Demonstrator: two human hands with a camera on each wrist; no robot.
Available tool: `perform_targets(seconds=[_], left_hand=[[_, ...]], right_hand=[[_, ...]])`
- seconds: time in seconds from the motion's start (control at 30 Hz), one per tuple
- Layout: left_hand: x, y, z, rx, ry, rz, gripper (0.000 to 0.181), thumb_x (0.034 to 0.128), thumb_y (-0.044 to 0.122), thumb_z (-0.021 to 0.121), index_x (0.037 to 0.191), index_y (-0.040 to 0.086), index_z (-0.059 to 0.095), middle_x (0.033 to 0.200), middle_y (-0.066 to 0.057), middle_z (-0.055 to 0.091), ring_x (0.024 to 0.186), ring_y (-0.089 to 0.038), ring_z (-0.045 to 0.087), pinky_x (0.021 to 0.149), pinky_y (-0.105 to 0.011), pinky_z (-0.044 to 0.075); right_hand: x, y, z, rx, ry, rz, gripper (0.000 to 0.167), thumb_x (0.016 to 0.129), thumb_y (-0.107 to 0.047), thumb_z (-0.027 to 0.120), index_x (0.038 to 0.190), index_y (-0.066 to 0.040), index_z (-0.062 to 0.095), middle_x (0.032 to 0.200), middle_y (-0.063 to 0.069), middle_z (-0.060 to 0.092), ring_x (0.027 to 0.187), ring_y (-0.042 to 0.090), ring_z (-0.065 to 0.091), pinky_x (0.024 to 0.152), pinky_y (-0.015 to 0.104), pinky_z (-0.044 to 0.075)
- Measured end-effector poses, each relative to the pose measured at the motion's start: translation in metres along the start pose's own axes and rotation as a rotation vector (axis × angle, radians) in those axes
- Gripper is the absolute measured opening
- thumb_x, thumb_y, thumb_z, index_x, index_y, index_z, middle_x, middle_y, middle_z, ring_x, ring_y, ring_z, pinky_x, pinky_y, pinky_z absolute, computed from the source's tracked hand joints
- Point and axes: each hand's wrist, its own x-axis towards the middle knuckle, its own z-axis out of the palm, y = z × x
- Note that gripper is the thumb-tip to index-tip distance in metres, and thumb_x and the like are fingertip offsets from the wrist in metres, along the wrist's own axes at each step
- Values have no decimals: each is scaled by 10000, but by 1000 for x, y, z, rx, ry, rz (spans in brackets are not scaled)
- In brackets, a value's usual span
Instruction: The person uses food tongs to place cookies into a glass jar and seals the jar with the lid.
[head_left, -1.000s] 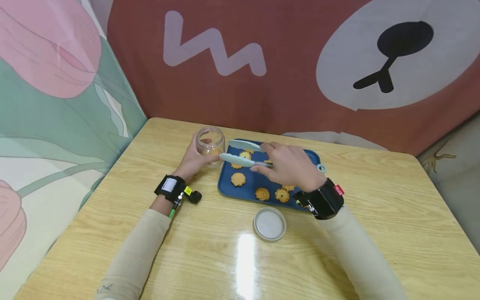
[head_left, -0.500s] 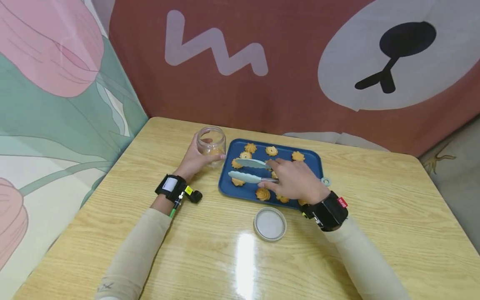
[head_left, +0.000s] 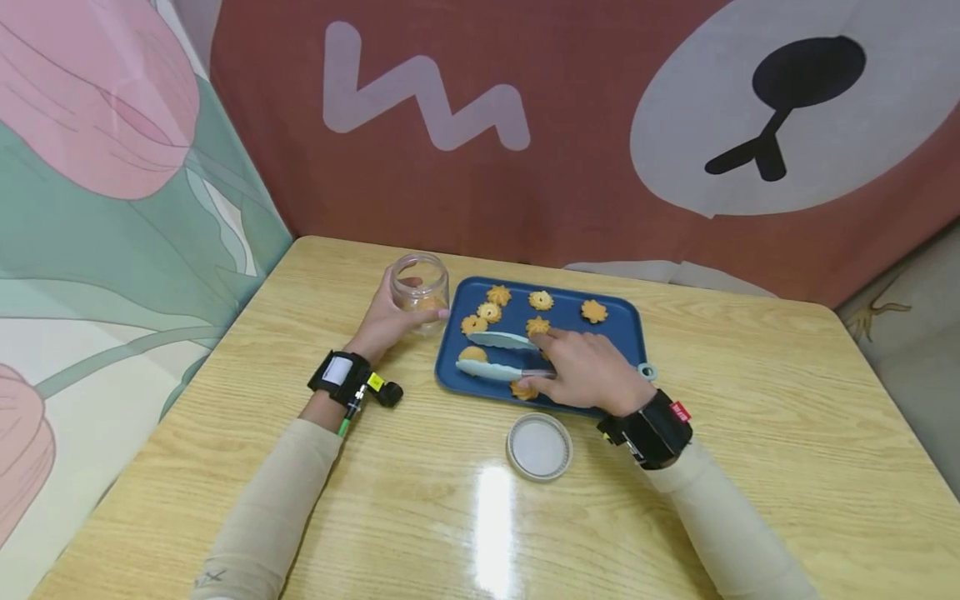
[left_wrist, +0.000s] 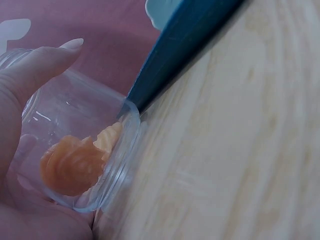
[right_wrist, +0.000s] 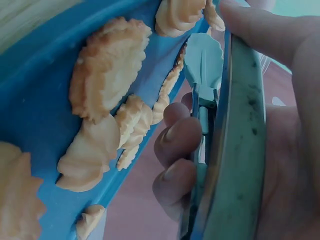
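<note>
My left hand (head_left: pixel 384 323) grips a clear jar (head_left: pixel 431 293) standing on the table, left of the tray. Through its wall the left wrist view shows golden piped cookies (left_wrist: pixel 72 165) at the bottom. With my right hand (head_left: pixel 588 368) I hold pale blue tongs (head_left: pixel 491 370), thumb on one arm and curled fingers on the other. The tongs' spread tips are low over the left front of the blue tray (head_left: pixel 624 333), on either side of a round cookie (head_left: pixel 473 355). Whether they touch it, I cannot tell. My right hand covers part of the tray.
Several other cookies lie on the tray, among them a star-shaped one (head_left: pixel 593 312) at the right and a pair (head_left: pixel 482 317) at the left. A round white lid (head_left: pixel 539 447) rests on the wooden table (head_left: pixel 390 517) in front of the tray. A patterned wall (head_left: pixel 562 208) stands behind.
My right hand has brought the tongs from beside the jar's rim toward me and down, to the cookie at the tray's left front. The left hand keeps holding the jar in place.
</note>
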Motion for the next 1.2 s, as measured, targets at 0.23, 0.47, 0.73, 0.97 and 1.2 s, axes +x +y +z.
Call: perform_targets(seconds=[0.23, 0.47, 0.73, 0.97, 1.2], left_hand=[[0, 1, 1, -5, 0, 1, 1005, 777, 274, 958, 1553, 416, 335, 1579, -157, 441, 1425, -331, 457, 1207, -508, 372], [-1, 1, 1, -12, -1, 5, 998, 777, 249, 956, 1548, 404, 340, 1573, -156, 444, 1415, -343, 466, 1194, -514, 388], [-1, 1, 1, -5, -1, 14, 995, 783, 245, 952, 1548, 399, 335, 1570, -152, 443, 1413, -346, 467, 1191, -519, 386], [-2, 2, 1, -11, -2, 16, 1002, 783, 229, 950, 1555, 397, 334, 1579, -156, 434, 1431, -346, 456, 1205, -526, 376], [0, 0, 0, -11, -1, 20, 1005, 784, 223, 947, 1560, 392, 331, 1585, -172, 428, 1435, -345, 453, 1206, -524, 376]], right_hand=[[-2, -2, 2, -10, 10, -36, 675, 932, -545, 752, 1427, -99, 643, 1312, 144, 729, 987, 285, 747, 749, 428, 628], [-3, -2, 3, -29, 38, -54, 602, 935, -515, 762, 1386, -123, 682, 1313, 99, 742, 1008, 269, 754, 749, 412, 626], [-3, -2, 3, -61, 70, -85, 556, 938, -508, 759, 1346, -134, 709, 1243, 82, 763, 902, 225, 748, 672, 354, 598], [-3, -1, 4, -129, 115, -115, 555, 935, -532, 752, 1324, -137, 723, 1193, 80, 771, 709, 158, 680, 521, 255, 461], [-2, 0, 2, -154, 144, -112, 548, 935, -526, 756, 1315, -132, 726, 1171, 81, 767, 615, 109, 601, 470, 226, 371]])
